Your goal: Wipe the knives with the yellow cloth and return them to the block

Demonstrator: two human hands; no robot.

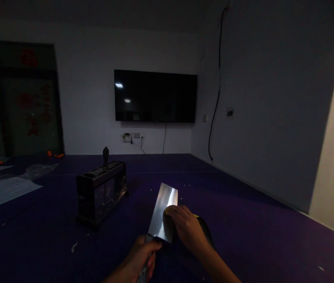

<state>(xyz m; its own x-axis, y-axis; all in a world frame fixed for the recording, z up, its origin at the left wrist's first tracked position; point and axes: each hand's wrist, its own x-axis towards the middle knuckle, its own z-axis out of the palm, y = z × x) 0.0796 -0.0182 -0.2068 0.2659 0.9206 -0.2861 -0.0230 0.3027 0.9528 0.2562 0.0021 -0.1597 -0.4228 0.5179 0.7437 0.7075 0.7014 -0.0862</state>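
Head view, only one here. Room is dim.

Low ctr: left hand (pixel 139 259) is clenched round the handle of a broad rectangular steel cleaver (pixel 160 216), knuckles up, handle mostly hidden in the fist. The blade rises up and away from the fist, flat face toward the cam, tilted a bit to the right, and catches light near its far end. It's held above the dark purple matte surface (pixel 258 236), not resting on it as far as I can tell.

right hand (pixel 188 228) comes in from lower right, forearm at a diagonal. Its fingers curl over a small yellow pad (pixel 167 211) and pin it against the blade's right half, approx mid-length. Grip is closed on the pad, thumb side hidden. Behind the wrist sits a dark lump w/ a yellow edge (pixel 206 230); can't tell what it is.

Left of the blade, near but apart: a black boxy knife block w/ clear front panel (pixel 100 192), standing on the purple surface. One black knife handle (pixel 105 156) sticks upright out of its top.

Far left: pale paper sheets (pixel 3 190) and clear plastic wrap (pixel 39 169) lying flat.

Bg: black flat-screen TV (pixel 155 96) on the white wall, a black cable (pixel 215 110) running down the right-hand wall.
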